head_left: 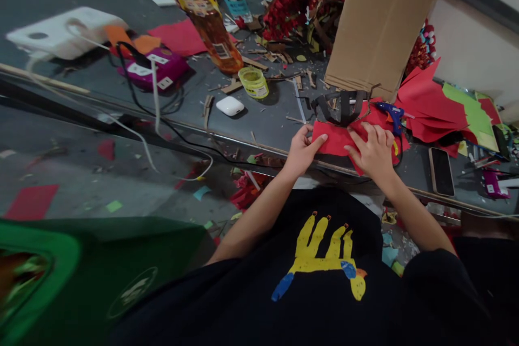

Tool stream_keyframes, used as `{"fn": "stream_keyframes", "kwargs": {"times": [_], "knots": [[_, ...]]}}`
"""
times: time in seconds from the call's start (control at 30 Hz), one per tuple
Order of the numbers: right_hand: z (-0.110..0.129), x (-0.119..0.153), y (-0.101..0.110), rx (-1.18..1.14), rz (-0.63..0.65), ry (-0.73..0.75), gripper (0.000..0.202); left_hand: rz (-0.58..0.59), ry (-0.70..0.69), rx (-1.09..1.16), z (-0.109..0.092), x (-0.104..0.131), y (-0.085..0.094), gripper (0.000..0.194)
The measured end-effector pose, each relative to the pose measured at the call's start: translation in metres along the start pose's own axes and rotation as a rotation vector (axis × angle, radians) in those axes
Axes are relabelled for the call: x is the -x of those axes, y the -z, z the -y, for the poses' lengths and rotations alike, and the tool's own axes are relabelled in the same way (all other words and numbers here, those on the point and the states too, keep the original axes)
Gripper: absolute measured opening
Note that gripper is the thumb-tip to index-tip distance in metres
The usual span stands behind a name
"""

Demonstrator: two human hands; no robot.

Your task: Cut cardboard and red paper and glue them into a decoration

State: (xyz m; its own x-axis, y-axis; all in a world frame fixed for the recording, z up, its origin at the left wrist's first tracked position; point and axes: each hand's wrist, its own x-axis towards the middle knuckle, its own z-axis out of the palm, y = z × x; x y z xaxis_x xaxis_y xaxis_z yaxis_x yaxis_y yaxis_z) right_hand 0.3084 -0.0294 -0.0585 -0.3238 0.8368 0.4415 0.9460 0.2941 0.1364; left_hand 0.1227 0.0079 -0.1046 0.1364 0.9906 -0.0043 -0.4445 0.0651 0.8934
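Observation:
At the table's front edge, my left hand (304,147) pinches the left end of a folded piece of red paper (333,139), thumb on top. My right hand (375,152) grips the right part of the same paper, its thumb and bent fingers against it. More red paper lies beneath and behind the right hand. Just beyond the paper stand dark strap-like loops (344,107), whose kind I cannot make out. A blue glue gun (389,111) lies right behind my right hand, on red sheets.
A tall cardboard piece (383,27) leans at the back. To the right are red sheets (432,100) and a phone (441,171). A yellow tub (253,82), a white case (230,106), a bottle (206,16) and a purple power strip (156,68) stand left. A green bin (162,248) is below left.

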Motion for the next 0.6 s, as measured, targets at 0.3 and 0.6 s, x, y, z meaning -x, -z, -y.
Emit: {"fn": "stream_keyframes", "kwargs": {"times": [0.3,0.6], "knots": [[-0.01,0.006,-0.008,0.015,-0.011,0.092,0.054,-0.019,-0.007,0.026,0.005,-0.003,0.003,0.045],[-0.02,0.015,-0.007,0.016,0.047,0.148,0.056,-0.024,-0.006,0.059,0.004,-0.003,0.001,0.045]]}}
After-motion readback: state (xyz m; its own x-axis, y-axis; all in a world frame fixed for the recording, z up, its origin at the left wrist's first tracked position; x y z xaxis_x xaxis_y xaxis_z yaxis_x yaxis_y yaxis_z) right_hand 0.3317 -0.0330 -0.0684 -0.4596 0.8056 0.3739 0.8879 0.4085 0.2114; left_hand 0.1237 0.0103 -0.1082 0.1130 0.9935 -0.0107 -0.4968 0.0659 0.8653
